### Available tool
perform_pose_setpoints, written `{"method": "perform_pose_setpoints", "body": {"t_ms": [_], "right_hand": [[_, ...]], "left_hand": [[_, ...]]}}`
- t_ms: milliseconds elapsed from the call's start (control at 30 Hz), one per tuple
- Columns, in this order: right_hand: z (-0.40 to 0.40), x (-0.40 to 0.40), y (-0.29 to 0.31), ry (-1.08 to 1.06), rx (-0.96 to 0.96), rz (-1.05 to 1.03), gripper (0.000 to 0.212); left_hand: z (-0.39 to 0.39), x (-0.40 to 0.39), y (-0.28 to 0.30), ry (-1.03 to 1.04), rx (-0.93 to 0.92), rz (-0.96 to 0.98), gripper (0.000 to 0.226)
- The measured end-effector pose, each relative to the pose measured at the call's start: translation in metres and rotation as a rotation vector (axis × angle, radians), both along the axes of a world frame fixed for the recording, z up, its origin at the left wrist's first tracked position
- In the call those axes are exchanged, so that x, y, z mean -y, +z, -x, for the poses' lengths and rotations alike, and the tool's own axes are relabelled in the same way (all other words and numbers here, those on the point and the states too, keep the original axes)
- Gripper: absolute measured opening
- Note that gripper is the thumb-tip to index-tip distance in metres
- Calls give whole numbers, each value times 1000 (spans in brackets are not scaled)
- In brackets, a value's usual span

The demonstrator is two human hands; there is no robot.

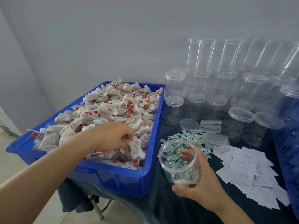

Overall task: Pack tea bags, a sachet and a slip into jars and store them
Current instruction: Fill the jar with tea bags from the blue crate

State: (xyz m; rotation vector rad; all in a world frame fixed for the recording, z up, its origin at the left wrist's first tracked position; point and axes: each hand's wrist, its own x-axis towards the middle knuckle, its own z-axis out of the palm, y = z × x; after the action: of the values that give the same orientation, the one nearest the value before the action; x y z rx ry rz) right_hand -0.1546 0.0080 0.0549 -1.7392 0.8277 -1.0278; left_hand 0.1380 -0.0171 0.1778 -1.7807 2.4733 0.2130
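My left hand (113,136) reached into blue crate (113,180) at tabletop's left edge, fingers pinching tea bags (113,110) near crate's front right corner. My right hand (200,180) gripped open clear jar (178,160), tilted, above front edge. Sachets (194,135), slips (249,173) lay right.

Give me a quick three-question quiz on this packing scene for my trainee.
1. True or false: the left hand grips tea bags in the blue bin.
2. Which does the right hand hold? A) a loose lid B) an open jar C) a paper slip
3. Fill in: the green sachets lie on the dark cloth between the held jar and the loose ____.

Key: 1 true; 2 B; 3 lids.
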Motion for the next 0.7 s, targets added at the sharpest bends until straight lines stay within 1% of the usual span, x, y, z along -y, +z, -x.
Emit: {"method": "perform_pose_setpoints", "body": {"t_ms": [100,267,367,433,567,700], "right_hand": [[-1,1,1,2,6,-7,107],[-3,2,0,-6,1,-24,109],[-4,2,0,-6,11,-36,109],[-5,2,2,1,25,-39,109],[-5,1,6,5,47,-31,104],[-3,-1,6,19,70,-35,108]], "left_hand": [[1,-2,18,12,-134,89,16],[9,-10,55,42,-387,197,15],[21,-14,69,40,-474,221,9],[31,-17,73,16,-505,219,11],[53,-21,70,-71,-489,214,11],[72,-24,56,-116,-472,171,14]]}}
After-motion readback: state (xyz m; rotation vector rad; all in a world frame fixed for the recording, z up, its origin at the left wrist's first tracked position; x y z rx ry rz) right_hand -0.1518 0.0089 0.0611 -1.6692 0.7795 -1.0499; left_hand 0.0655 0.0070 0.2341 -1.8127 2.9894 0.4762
